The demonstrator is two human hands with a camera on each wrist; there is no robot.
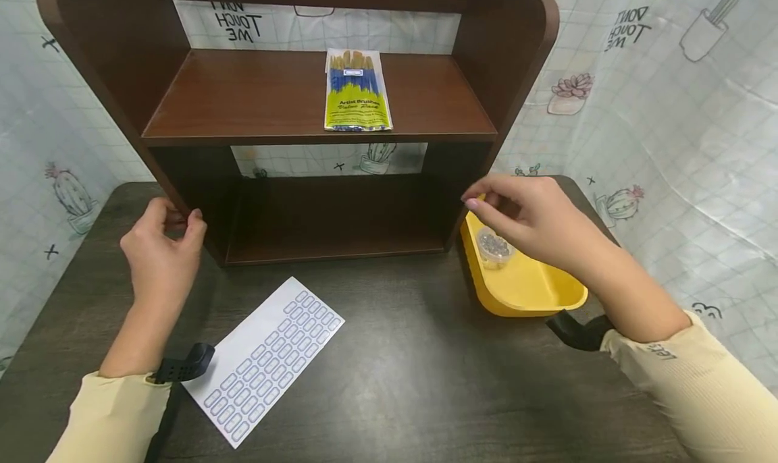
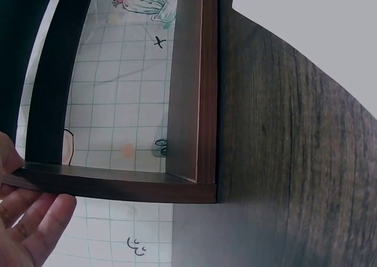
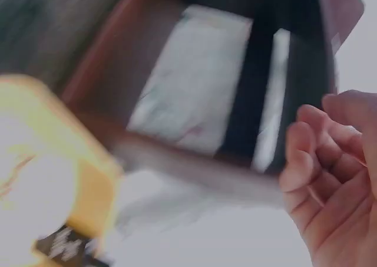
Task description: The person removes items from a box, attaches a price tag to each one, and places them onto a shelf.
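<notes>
A dark brown wooden shelf with two levels stands upright on the table. My left hand pinches the front edge of its left side panel; in the left wrist view, the thumb and fingers lie on opposite faces of the panel. Close by the right side panel, my right hand hovers over a yellow tray, its fingers loosely curled and holding nothing. In the right wrist view the shelf is blurred behind that hand. A pack of artist brushes lies on the upper level.
A white sheet of blue-bordered labels lies on the table, partly under the left wrist's strap. Inside the yellow tray sits a small clear tub of shiny bits. A printed curtain hangs behind and beside the shelf.
</notes>
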